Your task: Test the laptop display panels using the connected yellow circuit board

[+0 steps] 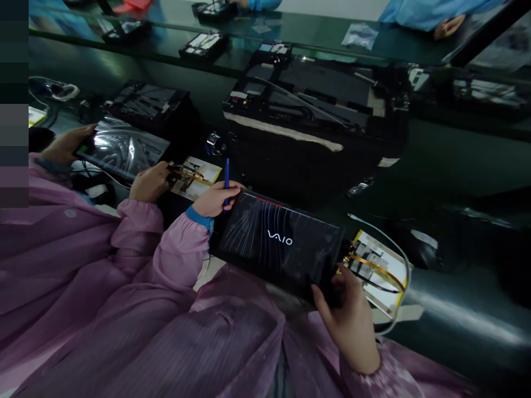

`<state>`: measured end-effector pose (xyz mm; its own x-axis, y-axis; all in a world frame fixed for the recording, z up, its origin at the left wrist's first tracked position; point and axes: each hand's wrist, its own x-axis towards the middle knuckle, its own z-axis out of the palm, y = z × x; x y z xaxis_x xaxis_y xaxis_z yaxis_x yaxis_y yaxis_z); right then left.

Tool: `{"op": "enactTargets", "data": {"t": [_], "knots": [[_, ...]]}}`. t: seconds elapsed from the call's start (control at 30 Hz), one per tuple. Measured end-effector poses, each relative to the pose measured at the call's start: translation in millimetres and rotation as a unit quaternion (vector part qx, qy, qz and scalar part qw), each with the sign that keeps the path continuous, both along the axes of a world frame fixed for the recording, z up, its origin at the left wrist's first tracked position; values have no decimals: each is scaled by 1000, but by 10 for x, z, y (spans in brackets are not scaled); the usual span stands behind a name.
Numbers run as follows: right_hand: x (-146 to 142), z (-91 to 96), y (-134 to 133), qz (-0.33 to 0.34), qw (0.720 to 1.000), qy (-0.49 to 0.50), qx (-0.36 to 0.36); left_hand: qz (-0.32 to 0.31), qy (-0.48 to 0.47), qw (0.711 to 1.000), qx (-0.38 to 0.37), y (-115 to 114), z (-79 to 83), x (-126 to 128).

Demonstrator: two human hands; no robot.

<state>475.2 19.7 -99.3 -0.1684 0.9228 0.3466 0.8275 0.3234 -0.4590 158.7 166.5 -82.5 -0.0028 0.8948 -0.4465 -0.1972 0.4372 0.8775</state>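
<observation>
A black VAIO tablet (280,243) with a white logo and thin curved lines on its screen lies tilted in front of me. My right hand (344,315) is shut around its lower right edge. My left hand (215,199) rests at the tablet's upper left corner, gripping a slim blue stylus (226,182) upright. To the right of the tablet sits a white and yellow card (375,271) carrying an orange ribbon cable. Its edge is close to my right hand.
Beside me, a co-worker's pink-sleeved hands (149,182) hold a plastic-wrapped panel (124,146) over a similar card (197,177). A large black case (307,110) with beige tape stands ahead on the dark green bench (456,149). Several black trays line the far bench.
</observation>
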Motion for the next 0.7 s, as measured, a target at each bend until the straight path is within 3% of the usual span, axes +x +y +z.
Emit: {"op": "enactTargets", "data": {"t": [0.23, 0.33, 0.53, 0.7], "knots": [[-62, -17, 8, 21, 999, -36, 20, 23, -102, 994, 23, -81, 53, 54], [-74, 5, 26, 13, 999, -37, 7, 40, -130, 991, -10, -93, 79, 129], [-63, 29, 96, -3, 999, -25, -23, 64, -164, 974, -146, -81, 66, 264], [-37, 63, 196, -15, 997, -12, -69, 26, -210, 971, -113, -105, -13, 279]]}}
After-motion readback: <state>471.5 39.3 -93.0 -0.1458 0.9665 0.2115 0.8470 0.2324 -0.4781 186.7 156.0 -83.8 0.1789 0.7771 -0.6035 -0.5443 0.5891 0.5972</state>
